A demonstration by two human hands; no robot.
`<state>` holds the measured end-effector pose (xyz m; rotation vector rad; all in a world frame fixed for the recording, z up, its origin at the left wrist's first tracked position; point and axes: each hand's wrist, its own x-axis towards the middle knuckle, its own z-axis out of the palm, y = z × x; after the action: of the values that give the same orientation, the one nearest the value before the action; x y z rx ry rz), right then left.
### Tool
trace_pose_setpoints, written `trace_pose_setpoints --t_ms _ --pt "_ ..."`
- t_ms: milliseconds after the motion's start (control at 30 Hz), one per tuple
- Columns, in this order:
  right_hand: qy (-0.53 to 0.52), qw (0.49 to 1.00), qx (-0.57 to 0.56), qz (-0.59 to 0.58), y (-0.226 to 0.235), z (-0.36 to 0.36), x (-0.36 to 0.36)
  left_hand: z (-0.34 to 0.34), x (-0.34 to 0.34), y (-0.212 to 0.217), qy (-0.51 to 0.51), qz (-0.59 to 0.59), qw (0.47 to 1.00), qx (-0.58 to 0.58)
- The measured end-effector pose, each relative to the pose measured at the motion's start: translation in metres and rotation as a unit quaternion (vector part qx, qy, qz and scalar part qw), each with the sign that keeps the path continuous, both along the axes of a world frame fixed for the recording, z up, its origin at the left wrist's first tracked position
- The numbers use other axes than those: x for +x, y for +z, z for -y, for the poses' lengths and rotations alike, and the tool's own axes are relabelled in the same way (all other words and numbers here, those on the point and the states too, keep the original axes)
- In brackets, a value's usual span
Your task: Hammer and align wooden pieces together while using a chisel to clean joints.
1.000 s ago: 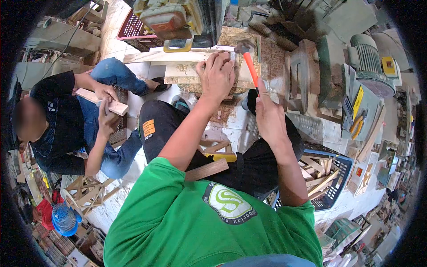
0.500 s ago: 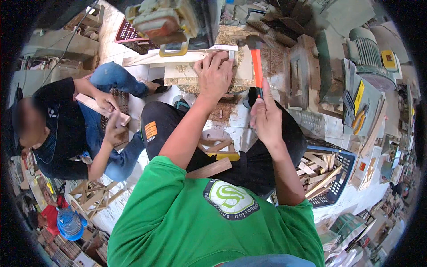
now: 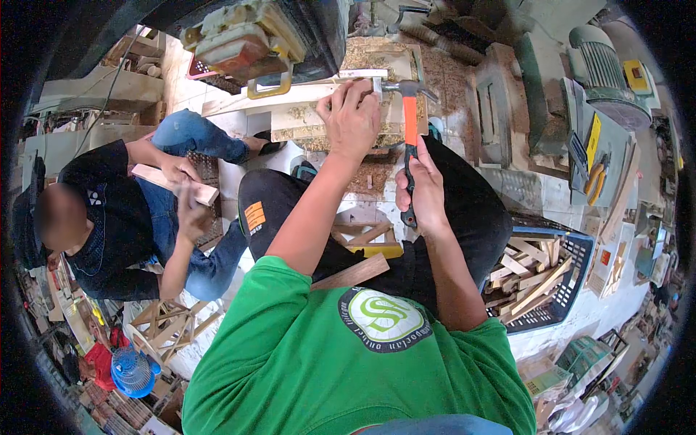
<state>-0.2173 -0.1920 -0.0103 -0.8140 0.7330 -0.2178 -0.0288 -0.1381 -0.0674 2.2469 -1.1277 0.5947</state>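
Note:
My right hand [image 3: 422, 185] is wrapped round the black grip of a claw hammer [image 3: 411, 123] with an orange shaft. The hammer's metal head lies level, its striking face at or very close to the end of the work under my left hand. My left hand [image 3: 350, 119] has its fingers curled over a pale wooden strip [image 3: 283, 98] and presses it down; the part beneath the fingers is hidden. At the strip's right end, a small grey upright piece [image 3: 377, 90] shows beside my fingertips. Beneath lies a wooden board [image 3: 297, 127] strewn with sawdust.
A person [image 3: 109, 210] sits at left, rubbing a wooden bar [image 3: 210, 194]. A machine with a switch box [image 3: 246, 43] overhangs the far left. At right stand a blue crate [image 3: 576, 283] of wood pieces, a motor [image 3: 602, 61] and pliers [image 3: 596, 183]. A loose wood piece [image 3: 351, 274] lies across my lap.
The hammer has swung left and its head has come to the strip's right end. My right hand has lowered slightly; my left hand keeps its hold.

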Motion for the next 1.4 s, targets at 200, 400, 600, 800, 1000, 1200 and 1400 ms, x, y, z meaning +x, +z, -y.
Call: trace_pose_setpoints --t_ms 200,400,600,800,1000,1200,1400 --pt "0.001 1.0 -0.013 -0.006 0.001 0.0 0.0 0.0 0.0 0.001 0.001 0.001 1.0 -0.001" --pt "-0.014 1.0 0.0 -0.008 0.001 -0.001 -0.001 0.0 0.001 -0.003 0.0 0.006 1.0 -0.002" --pt "-0.016 1.0 -0.008 -0.017 -0.001 -0.008 -0.001 0.0 0.001 -0.004 -0.002 0.009 1.0 -0.01" --pt "0.059 0.982 -0.155 -0.091 0.009 0.002 -0.002 0.001 0.002 -0.003 0.002 0.013 1.0 -0.005" --pt "0.194 0.767 -0.588 -0.169 0.04 0.025 0.008 0.0 0.003 -0.007 0.014 0.018 1.0 0.006" --pt "0.178 0.735 -0.631 -0.174 0.025 0.026 0.004 0.001 -0.001 -0.002 0.014 0.025 1.0 0.004" --pt "0.109 0.756 -0.632 -0.128 0.019 0.02 -0.004 0.0 0.0 -0.005 0.012 0.024 1.0 -0.013"
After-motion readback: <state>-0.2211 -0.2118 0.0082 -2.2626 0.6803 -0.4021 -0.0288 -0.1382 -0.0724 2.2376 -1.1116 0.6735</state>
